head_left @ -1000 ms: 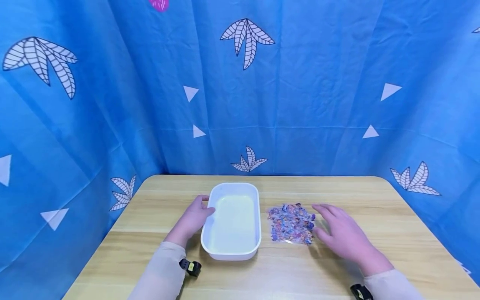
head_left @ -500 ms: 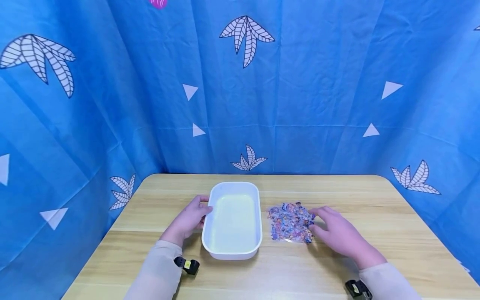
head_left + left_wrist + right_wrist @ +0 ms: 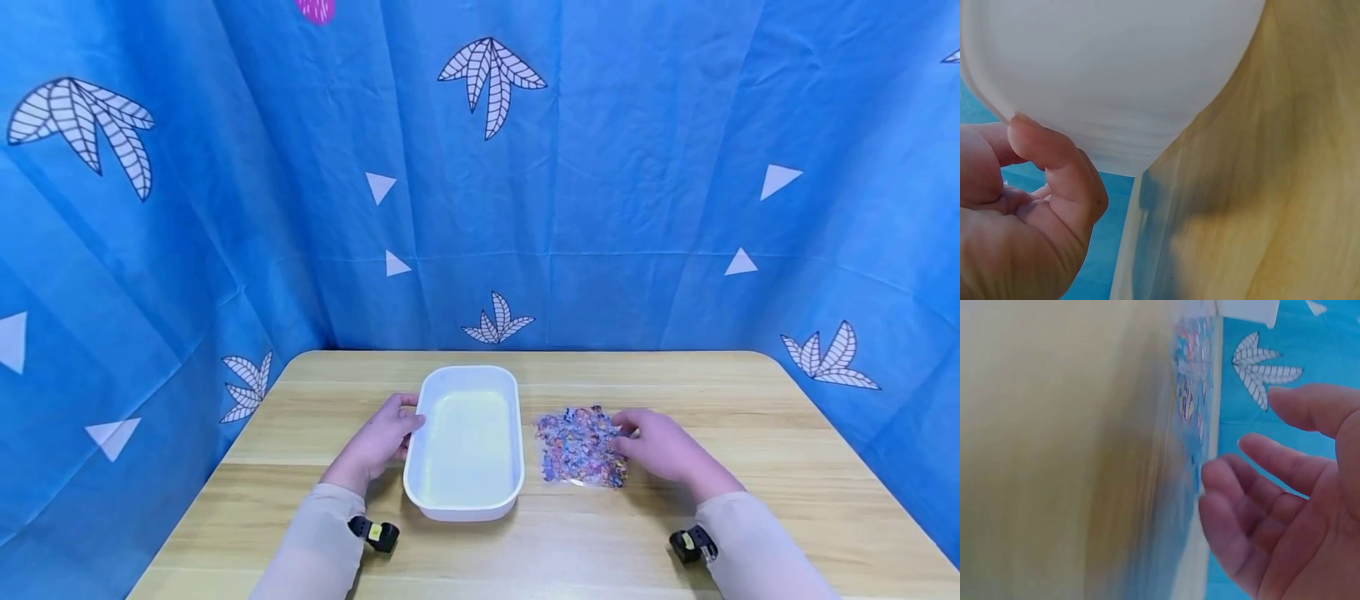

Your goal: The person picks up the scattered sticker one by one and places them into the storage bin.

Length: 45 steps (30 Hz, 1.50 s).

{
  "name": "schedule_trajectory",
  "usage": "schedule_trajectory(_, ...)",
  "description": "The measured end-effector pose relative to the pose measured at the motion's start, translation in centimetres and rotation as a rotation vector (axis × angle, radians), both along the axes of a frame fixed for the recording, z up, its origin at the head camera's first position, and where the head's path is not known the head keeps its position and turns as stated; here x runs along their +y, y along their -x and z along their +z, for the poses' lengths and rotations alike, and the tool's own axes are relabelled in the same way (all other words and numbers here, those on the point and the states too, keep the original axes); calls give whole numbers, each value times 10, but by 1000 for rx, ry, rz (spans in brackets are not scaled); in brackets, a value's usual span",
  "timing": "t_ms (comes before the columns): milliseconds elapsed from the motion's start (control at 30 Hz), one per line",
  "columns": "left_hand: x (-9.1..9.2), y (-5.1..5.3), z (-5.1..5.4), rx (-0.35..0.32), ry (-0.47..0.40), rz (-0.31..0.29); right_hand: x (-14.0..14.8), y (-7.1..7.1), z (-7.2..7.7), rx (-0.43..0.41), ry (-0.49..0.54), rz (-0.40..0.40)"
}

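Observation:
A white rectangular tub (image 3: pixel 467 450) stands on the table with nothing in it. My left hand (image 3: pixel 378 439) holds its left side, thumb at the rim; in the left wrist view the thumb and bent fingers of that hand (image 3: pixel 1035 206) are at the edge of the tub (image 3: pixel 1116 69). To the right of the tub lies a flat clear bag of small multicoloured pieces (image 3: pixel 579 448). My right hand (image 3: pixel 663 446) is at the bag's right edge, fingers loosely bent. In the right wrist view this hand (image 3: pixel 1285 506) has nothing in its fingers, beside the bag (image 3: pixel 1191 375).
The light wooden table (image 3: pixel 555 550) has rounded back corners. A blue curtain (image 3: pixel 630 167) with white leaves and triangles hangs behind it and along both sides.
My right hand has moved left, its fingertips now over the bag's right edge. My left hand stays at the tub, which has hardly moved.

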<state>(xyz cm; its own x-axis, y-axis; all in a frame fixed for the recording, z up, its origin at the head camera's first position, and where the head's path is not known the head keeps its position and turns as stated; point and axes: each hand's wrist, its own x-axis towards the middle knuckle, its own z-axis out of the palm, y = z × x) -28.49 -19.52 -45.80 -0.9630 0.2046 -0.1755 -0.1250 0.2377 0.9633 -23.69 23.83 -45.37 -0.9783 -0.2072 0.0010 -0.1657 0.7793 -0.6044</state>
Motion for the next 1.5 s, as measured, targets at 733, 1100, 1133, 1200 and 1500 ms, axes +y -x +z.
schedule_trajectory(733,-2,-3,-11,-2,-25,20,-10,26,-14,-164,-71,-38)
schedule_trajectory(1100,0,-4,-8,-1,-14,20,-4,28,-18,-145,-40,-41)
schedule_trajectory(1133,0,-4,-8,2,-14,20,-3,29,-17,-135,-39,-35)
schedule_trajectory(1200,0,-3,-8,5,-15,21,-1,29,-19,-134,-10,-46)
schedule_trajectory(1500,-2,0,-7,13,-30,27,4,33,-21,-194,107,-143)
